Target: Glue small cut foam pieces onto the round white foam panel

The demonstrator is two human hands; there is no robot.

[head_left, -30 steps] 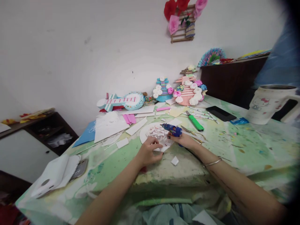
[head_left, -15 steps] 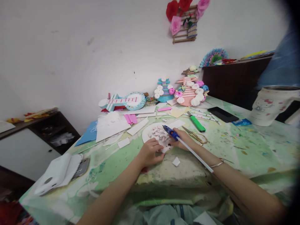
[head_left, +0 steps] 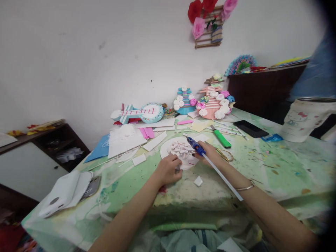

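Note:
A white round disc [head_left: 164, 149] lies on the green table, with a heap of small pale paper pieces [head_left: 181, 146] on it. My left hand [head_left: 170, 169] rests at the disc's lower left edge, fingers curled; whatever they hold is hidden. My right hand [head_left: 208, 153] is closed on a blue glue gun [head_left: 195, 145], its tip over the right side of the heap. From its back end a long white stick [head_left: 223, 177] runs out over the right forearm. Below the disc lies a small white square [head_left: 198, 181].
Gold scissors [head_left: 225, 154] and a green cutter [head_left: 222, 137] lie right of the disc. Farther right are a black phone [head_left: 250, 128] and a mug [head_left: 301, 120]. White sheets [head_left: 123, 140] lie left, decorated paper instruments [head_left: 185, 101] at the wall.
My right hand and the glue gun have moved slightly right. My left hand has drawn a little apart from the right, and more of the disc's lower edge shows.

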